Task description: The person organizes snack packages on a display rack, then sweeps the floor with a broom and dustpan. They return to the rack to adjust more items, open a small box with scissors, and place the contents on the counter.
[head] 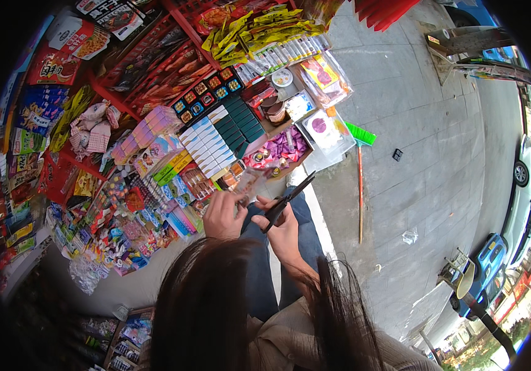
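My right hand point(284, 232) holds a pair of black scissors point(288, 199) by the handles, blades pointing up and to the right, away from my left hand. Close beside it, my left hand point(222, 215) grips a small clear plastic packet point(250, 182) by its lower end. What the packet contains is too blurred to tell. Both hands are above my lap, in front of the display of packaged snacks. Just beyond them lies an open carton of purple and pink wrapped sweets point(288, 146).
Stacked small boxes point(207, 146), red plastic baskets point(117, 99) and many snack packets fill the left. At right, a broom with green bristles point(360, 133) lies on the grey paving point(423, 185). Parked vehicles point(523, 185) stand farther right.
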`<state>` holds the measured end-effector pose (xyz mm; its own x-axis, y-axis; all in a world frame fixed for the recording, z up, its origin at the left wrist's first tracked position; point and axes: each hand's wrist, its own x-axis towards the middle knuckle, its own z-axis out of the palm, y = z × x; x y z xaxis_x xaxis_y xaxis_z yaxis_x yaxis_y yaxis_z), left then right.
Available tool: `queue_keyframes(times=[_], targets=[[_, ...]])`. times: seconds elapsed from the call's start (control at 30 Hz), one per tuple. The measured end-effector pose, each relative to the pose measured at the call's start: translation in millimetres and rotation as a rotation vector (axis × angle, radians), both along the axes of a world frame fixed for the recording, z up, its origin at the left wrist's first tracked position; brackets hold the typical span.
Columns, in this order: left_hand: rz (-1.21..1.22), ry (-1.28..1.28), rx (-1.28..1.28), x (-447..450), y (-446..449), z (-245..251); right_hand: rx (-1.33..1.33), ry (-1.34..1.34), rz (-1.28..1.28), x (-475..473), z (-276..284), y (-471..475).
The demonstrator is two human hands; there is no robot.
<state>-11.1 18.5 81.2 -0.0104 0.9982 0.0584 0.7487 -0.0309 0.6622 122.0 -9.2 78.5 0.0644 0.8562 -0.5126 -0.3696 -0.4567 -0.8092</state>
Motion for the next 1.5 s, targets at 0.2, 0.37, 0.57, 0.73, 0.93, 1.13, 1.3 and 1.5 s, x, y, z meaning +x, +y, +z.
queue_keyframes(times=[0.2, 0.37, 0.57, 0.73, 0.93, 1.13, 1.3, 1.5], targets=[[0.078, -0.126, 0.016, 14, -60, 65, -0.149, 0.066, 0.060, -19, 73, -26], [-0.063, -0.315, -0.199, 10, -86, 122, -0.096, -0.114, 0.076, 0, 97, -49], [0.159, -0.421, -0.260, -10, -75, 150, -0.107, -0.146, 0.321, 51, 123, -46], [0.228, -1.000, -0.831, 23, -35, 160, -0.032, -0.150, 0.453, 71, 171, -4], [0.240, -1.208, -0.473, 75, 74, 191, 0.051, -0.270, 0.272, 123, 204, 83], [0.277, -0.974, -0.103, 57, 250, 231, 0.119, -0.366, 0.056, 199, 217, 144], [0.479, -0.778, 0.003, 26, 361, 236, 0.049, -0.333, 0.125, 228, 205, 163], [0.644, -0.686, 0.119, -16, 463, 186, -0.066, -0.294, 0.153, 243, 175, 176]])
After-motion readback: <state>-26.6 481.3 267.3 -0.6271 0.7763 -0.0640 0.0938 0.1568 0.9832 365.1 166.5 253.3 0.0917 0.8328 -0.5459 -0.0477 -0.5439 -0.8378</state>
